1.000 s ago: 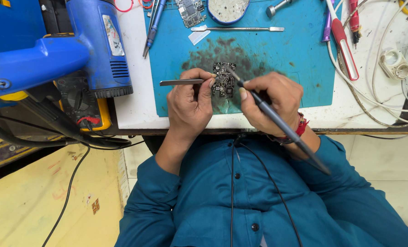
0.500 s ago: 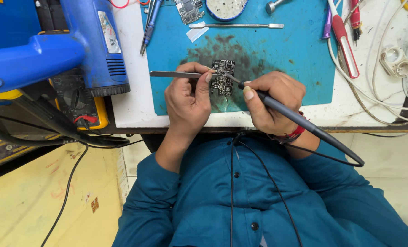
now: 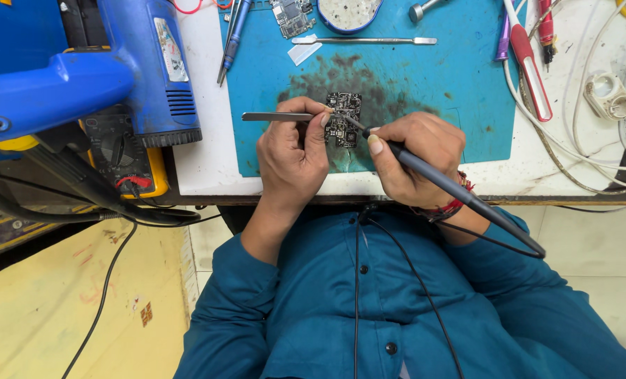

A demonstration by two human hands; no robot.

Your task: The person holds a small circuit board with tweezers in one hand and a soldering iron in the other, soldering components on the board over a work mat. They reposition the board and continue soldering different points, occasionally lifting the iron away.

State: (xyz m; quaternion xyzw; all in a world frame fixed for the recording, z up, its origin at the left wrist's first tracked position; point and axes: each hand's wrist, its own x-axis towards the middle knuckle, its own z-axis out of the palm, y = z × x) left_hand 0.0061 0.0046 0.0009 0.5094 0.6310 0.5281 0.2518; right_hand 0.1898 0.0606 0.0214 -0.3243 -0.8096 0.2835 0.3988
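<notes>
A small black circuit board (image 3: 344, 112) lies on a stained blue work mat (image 3: 432, 91). My left hand (image 3: 292, 158) grips metal tweezers (image 3: 278, 116) that run sideways, their tips meeting the board's left edge. My right hand (image 3: 415, 158) holds a dark soldering iron (image 3: 460, 193) like a pen, its tip resting on the board's middle. The iron's cable trails off over my right forearm. Both hands rest on the mat's near edge, either side of the board.
A blue hot-air gun (image 3: 109, 70) and a yellow multimeter (image 3: 127, 154) sit at the left. Another board (image 3: 292, 15), a round tin (image 3: 348, 10), a metal spatula (image 3: 365, 41), a blue pen tool (image 3: 232, 38), a red-handled tool (image 3: 530, 63) and white cables (image 3: 580, 140) lie around the mat.
My hands and the board sit slightly lower in view as my head shifted. The iron's tip has moved a little across the board; the tweezers stay at its left edge.
</notes>
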